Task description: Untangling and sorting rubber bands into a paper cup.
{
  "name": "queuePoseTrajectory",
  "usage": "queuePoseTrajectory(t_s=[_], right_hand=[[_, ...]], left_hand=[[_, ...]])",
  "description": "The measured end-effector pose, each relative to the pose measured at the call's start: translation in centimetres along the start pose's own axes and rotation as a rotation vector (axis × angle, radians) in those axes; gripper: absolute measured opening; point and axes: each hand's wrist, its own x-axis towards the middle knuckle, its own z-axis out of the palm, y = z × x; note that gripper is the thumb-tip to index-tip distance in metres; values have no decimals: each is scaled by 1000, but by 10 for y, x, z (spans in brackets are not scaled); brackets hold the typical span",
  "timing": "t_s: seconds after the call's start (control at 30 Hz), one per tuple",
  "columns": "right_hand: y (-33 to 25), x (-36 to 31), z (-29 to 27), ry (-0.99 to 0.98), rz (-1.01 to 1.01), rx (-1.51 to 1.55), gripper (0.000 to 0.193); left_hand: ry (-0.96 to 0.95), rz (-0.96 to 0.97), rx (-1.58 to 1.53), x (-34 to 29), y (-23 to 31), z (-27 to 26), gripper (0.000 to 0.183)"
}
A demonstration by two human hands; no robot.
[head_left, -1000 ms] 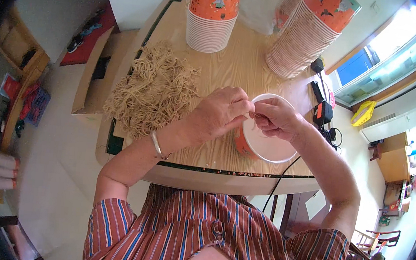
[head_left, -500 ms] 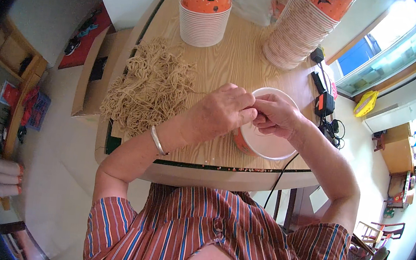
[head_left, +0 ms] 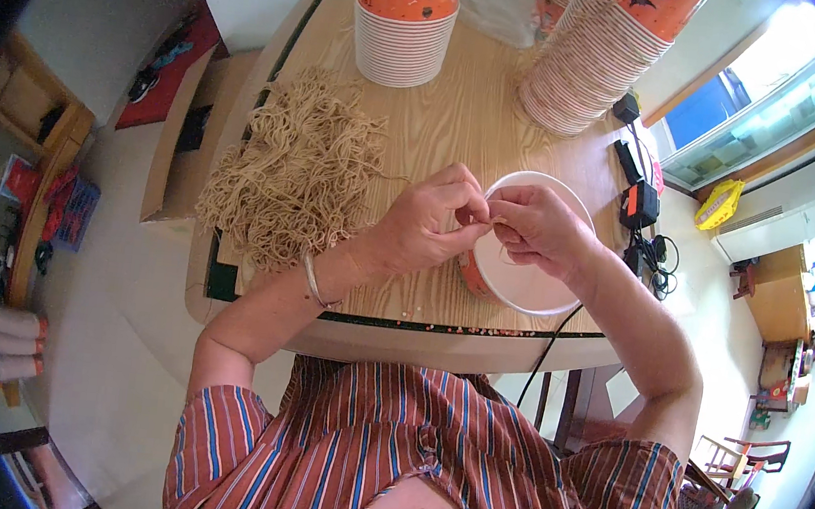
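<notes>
Both my hands meet over the left rim of a white paper bucket (head_left: pixel 547 283) with an orange outside, tilted with its open top toward me. My left hand (head_left: pixel 436 213) pinches thumb and forefinger together, a gap showing inside the loop. My right hand (head_left: pixel 543 226) is closed, its fingertips against the left ones. A small bit of beige cord (head_left: pixel 495 221) shows between the fingertips; most of it is hidden. Left of my hands lies a loose heap of beige cords (head_left: pixel 292 175), one strand trailing right.
At the back stand a stack of orange-and-white buckets (head_left: pixel 403 43) and a longer, leaning stack (head_left: pixel 592 71). Black adapters (head_left: pixel 638 206) and cables lie along the table's right edge. A cardboard box (head_left: pixel 177 154) stands at the left. Small crumbs (head_left: pixel 498 332) lie by the front edge.
My left hand has tipped a little, opening a gap between its thumb and forefinger. The right hand stays nearly in place over the bucket.
</notes>
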Motion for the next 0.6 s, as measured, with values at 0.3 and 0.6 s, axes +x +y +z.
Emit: queuePoseTrajectory(t_s=[0.3,0.6], right_hand=[[-2,-8,8,82,-67,-73,10],[1,-10,17,229,-258,-304,9]], left_hand=[[202,-139,-250,-15,-16,9,6],[214,-404,-279,-6,-12,10,8]])
